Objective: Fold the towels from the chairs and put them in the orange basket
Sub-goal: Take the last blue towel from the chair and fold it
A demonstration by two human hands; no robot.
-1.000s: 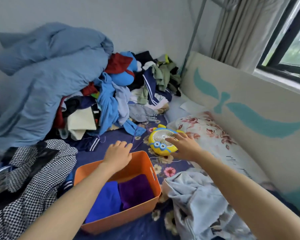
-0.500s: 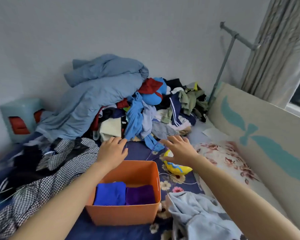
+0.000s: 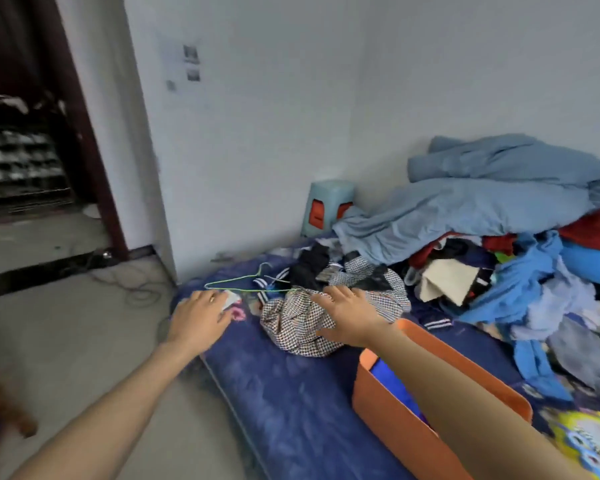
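Swinging away from the window side of the bed, the view now takes in the doorway (image 3: 32, 150) and the bare floor (image 3: 66, 341), so the orange basket (image 3: 392, 417), half a second ago straight ahead, sits at the lower right. Both hands have left the yellow fan; only a corner of it (image 3: 589, 441) shows beyond the basket. The left hand (image 3: 200, 318) hovers past the bed's edge, fingers (image 3: 222, 306) loosely spread and holding nothing. The right hand (image 3: 349, 315) lies flat and open above the checked garment (image 3: 298, 327), just beyond the basket, also empty. A folded blue towel (image 3: 387, 372) shows inside the basket behind the right forearm. No chairs are visible, so the turn probably means the person is heading off to fetch another towel.
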